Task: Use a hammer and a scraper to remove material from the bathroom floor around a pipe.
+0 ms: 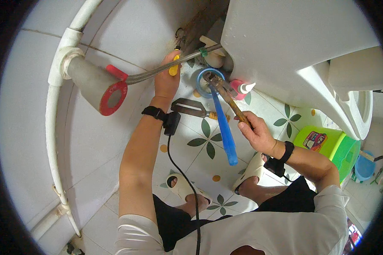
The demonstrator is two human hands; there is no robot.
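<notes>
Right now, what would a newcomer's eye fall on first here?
Probably the long blue handle, slanting down from the blue bowl near the centre. Next, the bright green container at right and the yellow-handled tool in the left hand.

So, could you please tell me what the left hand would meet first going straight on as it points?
Likely the stained wall, which the yellow-handled tool in the left hand would reach first, though the depth is unclear.
</notes>
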